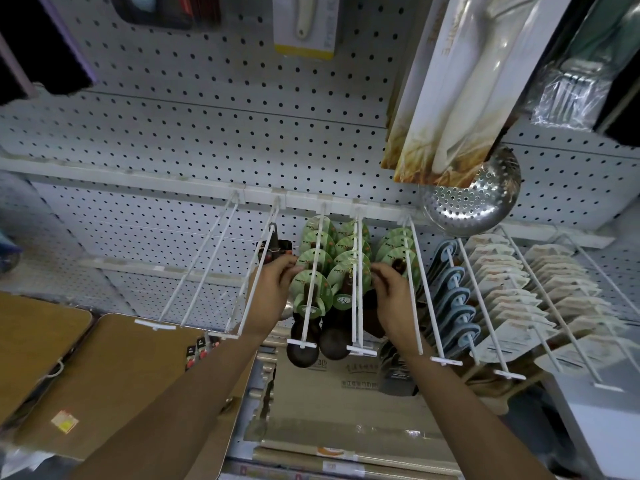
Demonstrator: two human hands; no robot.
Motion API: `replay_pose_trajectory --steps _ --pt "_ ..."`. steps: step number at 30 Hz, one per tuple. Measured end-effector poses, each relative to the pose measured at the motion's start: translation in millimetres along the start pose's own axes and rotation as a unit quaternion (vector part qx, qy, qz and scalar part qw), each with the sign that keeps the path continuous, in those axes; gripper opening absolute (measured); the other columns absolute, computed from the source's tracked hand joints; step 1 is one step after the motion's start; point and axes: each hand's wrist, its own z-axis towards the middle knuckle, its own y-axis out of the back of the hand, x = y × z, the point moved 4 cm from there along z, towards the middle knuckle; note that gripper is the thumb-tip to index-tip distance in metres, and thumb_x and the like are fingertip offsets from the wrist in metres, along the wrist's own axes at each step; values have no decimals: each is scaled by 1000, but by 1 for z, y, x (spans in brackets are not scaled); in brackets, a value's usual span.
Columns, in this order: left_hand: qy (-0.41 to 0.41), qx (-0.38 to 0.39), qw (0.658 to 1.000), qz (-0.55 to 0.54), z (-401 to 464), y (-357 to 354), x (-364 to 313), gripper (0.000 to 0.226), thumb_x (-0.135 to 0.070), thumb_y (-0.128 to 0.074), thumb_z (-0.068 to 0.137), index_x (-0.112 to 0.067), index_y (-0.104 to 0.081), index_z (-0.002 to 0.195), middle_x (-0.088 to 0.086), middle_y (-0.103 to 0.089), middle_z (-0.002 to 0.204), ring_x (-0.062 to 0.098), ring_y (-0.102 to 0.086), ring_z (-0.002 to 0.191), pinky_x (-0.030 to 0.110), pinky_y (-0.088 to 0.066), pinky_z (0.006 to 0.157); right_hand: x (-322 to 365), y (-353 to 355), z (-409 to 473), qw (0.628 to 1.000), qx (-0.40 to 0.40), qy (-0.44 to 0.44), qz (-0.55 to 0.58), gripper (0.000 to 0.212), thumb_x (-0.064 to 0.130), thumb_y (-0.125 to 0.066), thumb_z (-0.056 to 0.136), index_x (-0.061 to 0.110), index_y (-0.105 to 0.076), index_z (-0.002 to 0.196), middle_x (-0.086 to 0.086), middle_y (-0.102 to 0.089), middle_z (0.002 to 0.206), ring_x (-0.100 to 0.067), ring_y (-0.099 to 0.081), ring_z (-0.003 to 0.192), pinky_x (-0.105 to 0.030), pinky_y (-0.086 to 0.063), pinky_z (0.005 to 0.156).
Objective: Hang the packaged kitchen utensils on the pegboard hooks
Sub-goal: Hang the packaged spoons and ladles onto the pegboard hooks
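Note:
Dark wooden ladles with green card tags (313,292) hang in rows on long white pegboard hooks (311,282). My left hand (273,292) reaches up between two hooks and pinches the left edge of a front green tag. My right hand (391,299) is on the other side of the ladle rows, its fingers curled round a dark ladle handle (400,265) near the third row of tags. The ladle bowls (304,351) hang below the hook tips.
Two bare white hooks (207,268) stand to the left. Blue-handled packs (453,296) and cream card packs (512,289) fill hooks on the right. A steel skimmer (478,199) and a long boxed utensil (460,88) hang above. Cardboard boxes (114,375) lie below.

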Motion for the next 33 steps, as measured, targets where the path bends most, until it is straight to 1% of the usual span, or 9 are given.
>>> replay_pose_trajectory --steps 2,6,9,16,21,24,26,29,33 --pt "29 -8 999 -13 0 -1 1 18 -26 -52 104 -25 -62 88 1 -66 80 22 -62 67 34 -53 57 0 0 0 1000 -12 -2 9 23 6 -46 102 12 -68 101 2 -70 92 -8 -66 87 -30 -54 80" --pt "6 -25 1000 -13 -2 3 -6 21 -25 -50 104 -23 -63 87 -1 -66 76 15 -63 67 37 -54 64 8 3 -4 999 -42 5 -4 22 7 -47 102 16 -67 97 9 -67 86 7 -62 81 -10 -47 73" --pt "5 -36 999 -13 -2 6 -14 21 -17 -52 103 -11 -66 89 -10 -65 68 -5 -60 60 16 -47 57 10 4 -5 998 -63 13 -23 21 7 -48 101 14 -68 99 8 -64 81 13 -60 77 -2 -41 68" --pt "-18 -26 999 -9 3 5 -15 21 -16 -55 102 -12 -66 84 -10 -61 67 -3 -57 63 9 -39 61 4 -2 -4 998 -51 -6 -31 22 10 -46 102 12 -67 108 2 -69 91 -3 -63 82 -19 -49 76" --pt "0 -36 999 -21 5 5 -5 15 -11 -61 98 -10 -73 108 -14 -71 88 -14 -66 85 3 -45 76 2 -3 -8 998 -43 -24 -27 22 12 -45 103 15 -64 114 10 -65 98 5 -60 85 -7 -43 78" --pt "28 -65 993 -89 -1 10 15 23 1 -55 99 0 -68 118 11 -72 110 7 -70 101 21 -55 90 -11 -4 -17 995 -68 -67 -4 24 6 -45 102 4 -60 120 -7 -64 114 -14 -59 102 -27 -48 94" --pt "29 -91 990 -102 -9 13 23 21 5 -51 99 4 -69 109 24 -70 107 14 -72 94 25 -58 86 -17 -4 -25 993 -63 -93 33 24 -4 -46 98 -1 -58 119 -13 -63 113 -19 -58 103 -33 -48 98" --pt "14 -88 991 -99 -26 13 15 19 -15 -58 98 -3 -72 102 9 -72 103 6 -70 94 24 -58 81 -16 -5 -33 996 -21 -83 36 26 -7 -53 94 -5 -59 119 -19 -63 113 -26 -60 103 -8 -45 88" --pt "-32 -39 997 -65 -38 6 12 14 0 -60 95 1 -66 108 -7 -55 114 -12 -59 101 5 -46 84 -3 -5 -32 997 -5 -62 39 21 2 -61 93 0 -62 114 -13 -60 106 -14 -59 92 2 -40 79"
